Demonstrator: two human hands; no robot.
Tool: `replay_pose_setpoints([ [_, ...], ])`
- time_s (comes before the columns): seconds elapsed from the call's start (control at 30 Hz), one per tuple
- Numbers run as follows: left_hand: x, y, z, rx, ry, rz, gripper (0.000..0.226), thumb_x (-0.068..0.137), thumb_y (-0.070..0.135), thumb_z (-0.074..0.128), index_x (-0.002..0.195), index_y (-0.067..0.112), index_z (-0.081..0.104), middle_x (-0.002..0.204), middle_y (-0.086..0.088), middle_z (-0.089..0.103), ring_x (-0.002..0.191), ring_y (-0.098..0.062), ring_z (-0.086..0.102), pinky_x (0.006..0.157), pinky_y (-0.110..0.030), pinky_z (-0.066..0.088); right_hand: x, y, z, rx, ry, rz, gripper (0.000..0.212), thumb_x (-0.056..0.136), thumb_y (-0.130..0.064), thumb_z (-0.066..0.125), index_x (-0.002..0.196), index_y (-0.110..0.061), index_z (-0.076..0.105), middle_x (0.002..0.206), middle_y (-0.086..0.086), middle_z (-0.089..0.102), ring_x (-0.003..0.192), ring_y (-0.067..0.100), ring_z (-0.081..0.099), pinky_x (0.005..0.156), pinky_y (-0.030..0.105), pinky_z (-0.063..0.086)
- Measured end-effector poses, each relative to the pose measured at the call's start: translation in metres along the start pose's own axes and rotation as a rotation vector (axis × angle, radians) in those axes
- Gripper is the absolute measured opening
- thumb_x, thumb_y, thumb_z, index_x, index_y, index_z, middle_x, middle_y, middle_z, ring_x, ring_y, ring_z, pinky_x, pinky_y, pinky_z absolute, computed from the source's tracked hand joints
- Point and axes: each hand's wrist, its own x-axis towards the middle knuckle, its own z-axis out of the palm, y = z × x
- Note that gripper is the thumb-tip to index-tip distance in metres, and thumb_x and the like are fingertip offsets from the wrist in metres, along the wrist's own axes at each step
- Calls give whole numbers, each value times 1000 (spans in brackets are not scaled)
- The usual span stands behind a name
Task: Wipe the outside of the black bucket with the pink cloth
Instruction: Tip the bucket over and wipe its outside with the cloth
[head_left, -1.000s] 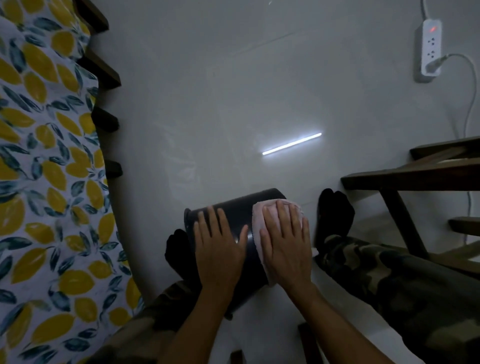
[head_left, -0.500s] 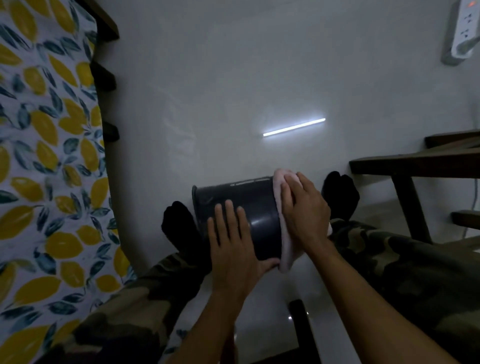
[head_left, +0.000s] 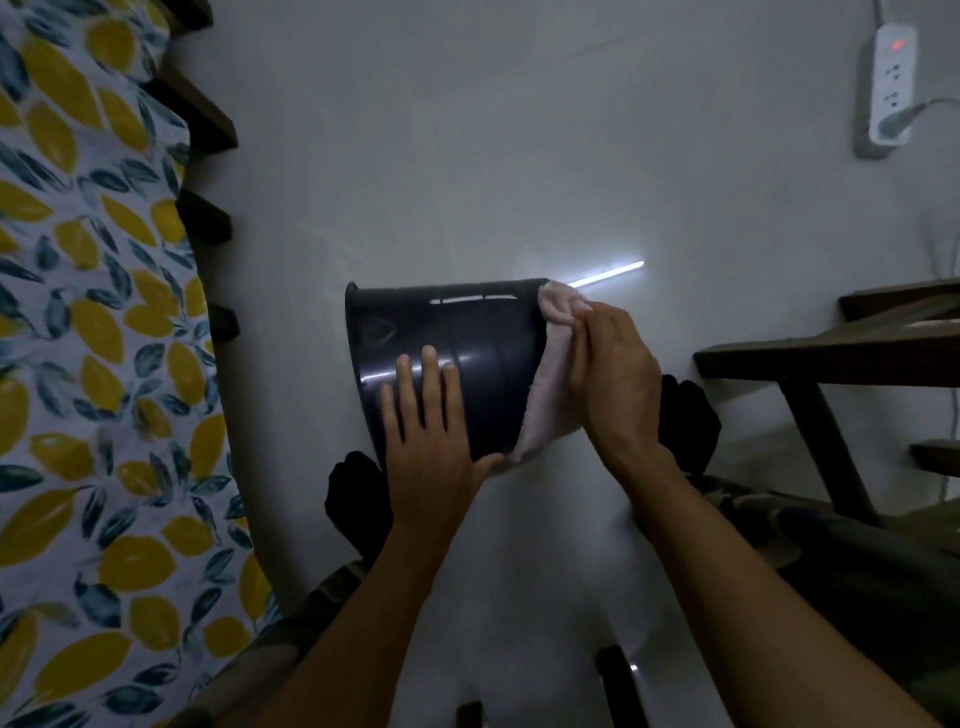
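Note:
The black bucket (head_left: 483, 353) lies on its side between my feet, its rim to the left and its base to the right. My left hand (head_left: 428, 431) rests flat on its near side wall, fingers spread. The pink cloth (head_left: 550, 395) covers the bucket's base end on the right. My right hand (head_left: 610, 374) presses the cloth against that base, fingers closed over the cloth's top edge.
A bed with a lemon-print sheet (head_left: 93, 364) runs along the left. Dark wooden furniture (head_left: 831, 358) stands at the right. A white power strip (head_left: 891, 88) lies on the pale floor at the top right. My camouflage trouser legs (head_left: 857, 561) and black socks flank the bucket.
The bucket has been turned so its base faces right. My right hand has slid the pink cloth from the side wall onto the base end. My left hand stays on the wall.

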Motion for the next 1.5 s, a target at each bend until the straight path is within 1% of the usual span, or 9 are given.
replay_pose_setpoints([
  [0.27, -48, -10, -14, -285, 276, 33, 89, 78, 67, 71, 140, 9, 45, 136, -17, 61, 123, -32, 55, 99, -49, 50, -18, -57, -40, 271, 64, -217, 32, 103, -25, 47, 115, -6, 71, 113, 10, 74, 99, 21, 70, 92, 17, 48],
  [0.4, -8, -35, -43, -248, 28, -65, 144, 47, 83, 78, 155, 5, 23, 162, -23, 26, 148, -38, 29, 119, -51, 24, -7, -69, -19, 212, -137, -381, 39, 106, -33, 49, 138, -17, 63, 140, 3, 66, 125, 16, 61, 106, 32, 49],
  [0.53, 15, -45, -44, -100, -281, -60, 164, 40, 101, 57, 159, 1, 4, 168, -21, -1, 155, -34, 0, 124, -56, 6, -17, -51, 36, -196, -353, -450, 61, 108, -43, 38, 162, -14, 35, 172, 15, 27, 153, 47, 30, 120, 63, 34],
  [0.77, -2, -42, -30, -230, -241, -78, 163, 41, 94, 68, 159, 2, 5, 167, -19, 8, 155, -35, 11, 124, -49, 10, -1, -44, 60, -291, -484, -961, 61, 113, -39, 21, 168, -13, 12, 177, 10, 7, 163, 28, 5, 130, 48, 13],
  [0.97, 2, -40, -34, -170, -235, -46, 162, 41, 97, 64, 158, -1, 9, 167, -21, 7, 155, -35, 11, 124, -50, 12, -2, -11, 48, -256, -342, -435, 59, 113, -34, 16, 165, -8, 20, 173, 17, 21, 162, 31, 13, 129, 51, 18],
  [1.2, -7, -39, -24, -216, -155, -50, 127, 71, 89, 43, 157, -1, 21, 166, -22, 15, 154, -36, 16, 122, -58, 21, -77, -39, 61, -139, -448, -705, 68, 107, -37, 50, 166, -14, 25, 175, 13, 16, 162, 32, 11, 131, 53, 16],
  [1.27, 0, -44, -26, -232, -179, -66, 141, 60, 95, 49, 158, 0, 14, 167, -21, 11, 155, -34, 11, 124, -54, 14, -52, -47, 57, -207, -450, -772, 76, 103, -37, 55, 166, -12, 20, 175, 16, 15, 162, 33, 12, 131, 52, 16],
  [1.4, 17, -48, -33, -188, -252, -61, 161, 43, 100, 58, 158, -1, 8, 167, -21, 6, 155, -35, 9, 125, -50, 9, 15, -29, 54, -250, -281, -383, 54, 106, -28, 38, 156, -7, 40, 163, 17, 40, 150, 34, 39, 124, 50, 31],
  [1.5, 32, -50, -38, -185, -302, -78, 164, 41, 103, 55, 158, 1, 2, 168, -19, 1, 156, -32, 4, 125, -48, 5, 10, -10, 43, -250, -220, -226, 61, 106, -28, 33, 163, -6, 26, 170, 16, 27, 158, 33, 25, 129, 46, 23],
])
